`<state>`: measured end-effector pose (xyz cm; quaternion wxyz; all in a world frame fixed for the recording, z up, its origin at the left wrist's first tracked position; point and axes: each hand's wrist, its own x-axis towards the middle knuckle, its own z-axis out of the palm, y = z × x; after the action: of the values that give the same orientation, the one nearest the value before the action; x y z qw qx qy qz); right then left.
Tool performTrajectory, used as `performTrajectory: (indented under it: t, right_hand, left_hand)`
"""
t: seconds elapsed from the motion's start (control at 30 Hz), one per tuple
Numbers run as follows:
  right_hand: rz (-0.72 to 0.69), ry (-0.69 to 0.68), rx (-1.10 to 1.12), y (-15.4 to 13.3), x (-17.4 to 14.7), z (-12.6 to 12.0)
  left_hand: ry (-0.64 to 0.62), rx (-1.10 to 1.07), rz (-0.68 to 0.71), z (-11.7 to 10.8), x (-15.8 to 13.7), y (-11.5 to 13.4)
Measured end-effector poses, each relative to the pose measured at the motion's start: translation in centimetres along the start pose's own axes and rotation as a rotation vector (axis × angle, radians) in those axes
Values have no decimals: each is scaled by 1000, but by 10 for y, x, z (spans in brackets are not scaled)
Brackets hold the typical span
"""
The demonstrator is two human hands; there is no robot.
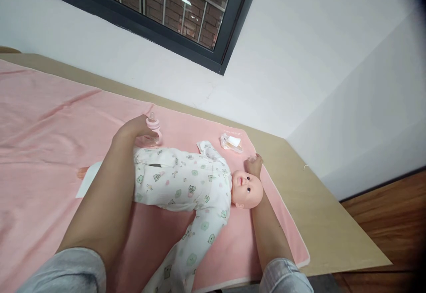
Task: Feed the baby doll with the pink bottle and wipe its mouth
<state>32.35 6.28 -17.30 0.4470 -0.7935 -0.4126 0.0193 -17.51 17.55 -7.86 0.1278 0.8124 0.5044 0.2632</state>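
Observation:
A baby doll point(247, 189) lies on its back on the pink blanket point(43, 138), its head towards the right. It wears a white one-piece point(186, 178) with green and pink prints; one sleeve stretches towards me. Beyond the doll's legs, my left hand point(137, 127) is closed round a clear baby bottle point(153, 126) with a pink collar and handle, upright on the blanket. My right hand point(254, 165) is past the doll's head, fingers curled around something small and see-through, too unclear to name. My left forearm covers part of the doll's legs.
A clear plastic packet point(231, 142) with something white lies near the blanket's far right corner. A white sheet point(88, 181) shows beside the doll's feet. The table edge point(329, 226) extends right; a white wall and barred window point(159, 13) stand behind.

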Motion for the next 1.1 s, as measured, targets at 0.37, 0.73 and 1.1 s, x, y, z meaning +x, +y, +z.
performTrajectory:
  t: [0.37, 0.73, 1.1]
  right_hand:
    - [19, -1, -50, 7, 2, -4]
    - [21, -36, -59, 5, 0, -8]
    - [10, -28, 54, 6, -1, -12]
  left_hand:
    - [55, 60, -244, -3, -2, 20]
    - [167, -10, -118, 3, 2, 75]
    - [137, -83, -97, 1, -7, 119]
